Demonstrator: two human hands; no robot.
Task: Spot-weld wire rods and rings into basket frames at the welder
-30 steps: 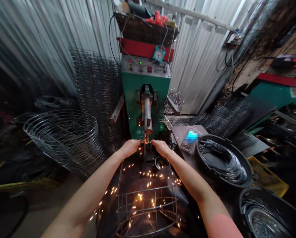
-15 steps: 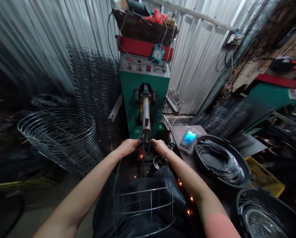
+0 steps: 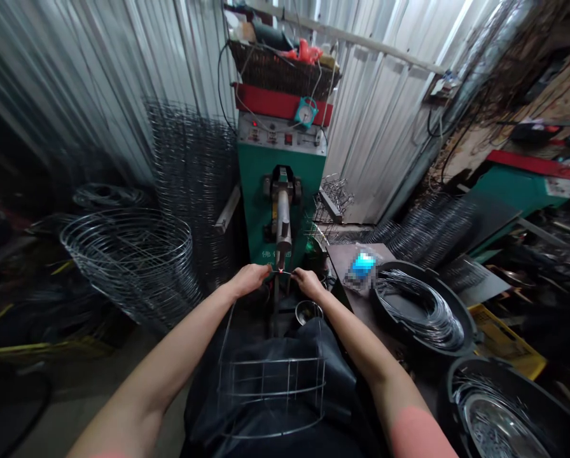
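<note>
Both my hands pinch one wire frame [image 3: 289,379] at its far end.
My left hand [image 3: 251,278] and right hand [image 3: 307,283] grasp its wire on either side of one electrode tip [image 3: 281,256], where one small glow shows; the rest of the frame stretches back between my forearms, over my dark apron [image 3: 335,366]. A second ago, sparks flew across that apron and a green light was lit; now they have gone, leaving one red light [image 3: 254,124] on the green machine [image 3: 256,184] ahead. Two black tubs, one farther [image 3: 467,315] and one nearer [image 3: 450,381], hold wire to my right.
</note>
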